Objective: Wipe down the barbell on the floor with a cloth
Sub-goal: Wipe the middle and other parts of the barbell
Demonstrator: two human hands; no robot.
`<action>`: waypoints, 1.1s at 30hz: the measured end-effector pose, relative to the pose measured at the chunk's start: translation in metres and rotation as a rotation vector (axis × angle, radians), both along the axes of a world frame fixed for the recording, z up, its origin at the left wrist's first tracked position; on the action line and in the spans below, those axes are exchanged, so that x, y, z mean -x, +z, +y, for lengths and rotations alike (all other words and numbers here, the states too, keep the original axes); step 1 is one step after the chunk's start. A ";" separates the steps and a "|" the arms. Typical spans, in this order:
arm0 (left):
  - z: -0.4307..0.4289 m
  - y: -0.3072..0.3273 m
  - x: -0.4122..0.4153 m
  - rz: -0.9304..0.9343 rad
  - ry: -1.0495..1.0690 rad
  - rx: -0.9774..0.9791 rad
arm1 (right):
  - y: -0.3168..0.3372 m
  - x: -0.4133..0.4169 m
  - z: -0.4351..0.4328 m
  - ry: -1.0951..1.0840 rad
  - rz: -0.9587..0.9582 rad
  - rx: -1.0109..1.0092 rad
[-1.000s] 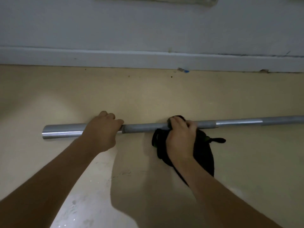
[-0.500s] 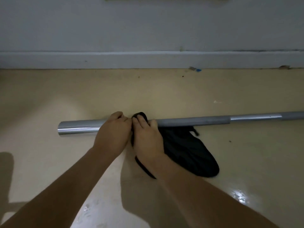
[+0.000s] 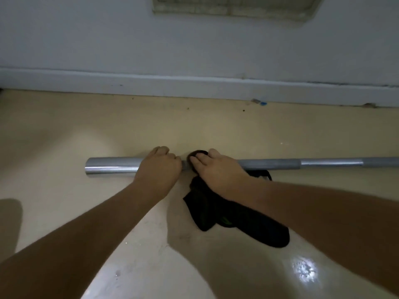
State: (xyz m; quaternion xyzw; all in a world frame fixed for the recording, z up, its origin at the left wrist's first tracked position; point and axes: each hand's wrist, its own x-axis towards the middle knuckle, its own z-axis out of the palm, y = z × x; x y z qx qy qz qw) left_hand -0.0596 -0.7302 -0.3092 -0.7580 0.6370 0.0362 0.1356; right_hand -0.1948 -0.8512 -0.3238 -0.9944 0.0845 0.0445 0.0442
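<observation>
A silver-grey barbell [image 3: 269,164] lies on the floor, running from its thick left sleeve end out past the right edge of view. My left hand [image 3: 158,169] is closed over the bar at the inner end of the sleeve. Right beside it, my right hand [image 3: 218,170] presses a black cloth [image 3: 241,221] around the bar. Most of the cloth trails down onto the floor under my right forearm. A small green mark shows on the cloth. The two hands are almost touching.
The beige floor [image 3: 64,137] is glossy, with a light glare at the lower right. A white baseboard [image 3: 194,87] and wall run behind the bar, with a vent [image 3: 233,7] high on the wall. Small debris [image 3: 259,102] lies at the baseboard.
My right hand slid the cloth left along the bar until it met my left hand, and has stayed there. The left hand kept its grip. The camera has shifted, so the bar appears further right.
</observation>
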 end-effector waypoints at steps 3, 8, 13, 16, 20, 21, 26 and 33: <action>0.009 0.007 -0.006 -0.241 -0.123 0.039 | 0.002 0.024 -0.038 0.060 0.058 0.074; 0.007 0.015 0.012 -0.305 -0.070 -0.252 | -0.018 0.024 -0.009 -0.093 0.066 0.110; -0.009 0.013 0.037 -0.352 0.062 -0.213 | -0.024 0.004 0.015 -0.301 -0.225 -0.011; -0.025 0.017 0.043 -0.320 0.225 -0.183 | -0.024 0.026 -0.008 -0.252 -0.302 -0.044; -0.058 0.019 0.077 -0.104 0.287 -0.166 | -0.030 0.103 -0.066 -0.381 -0.349 -0.011; -0.067 0.017 0.092 -0.059 0.277 -0.149 | -0.031 0.110 -0.070 -0.453 -0.352 -0.003; -0.074 0.007 0.121 -0.056 0.368 -0.081 | -0.040 0.079 -0.057 -0.444 -0.305 -0.044; -0.080 0.002 0.121 -0.121 0.334 -0.156 | -0.036 0.197 -0.147 -0.702 -0.345 0.072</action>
